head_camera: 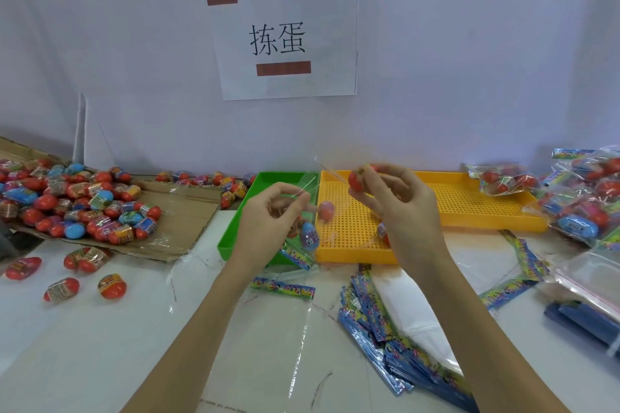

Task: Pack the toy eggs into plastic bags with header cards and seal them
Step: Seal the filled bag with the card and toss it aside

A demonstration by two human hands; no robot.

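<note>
Mid-frame, the left hand (268,211) is pinching open a clear plastic bag (310,211); the right hand (392,198) is gripping a red toy egg (356,180), probably dropping it in next.

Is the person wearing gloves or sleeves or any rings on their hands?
No gloves. The left hand and right hand are both bare. No sleeves show either: both forearms are uncovered all the way to the bottom edge of the picture. I see no rings, watch or bracelet on the fingers and wrists that show. The fingernails look short and plain.
</note>
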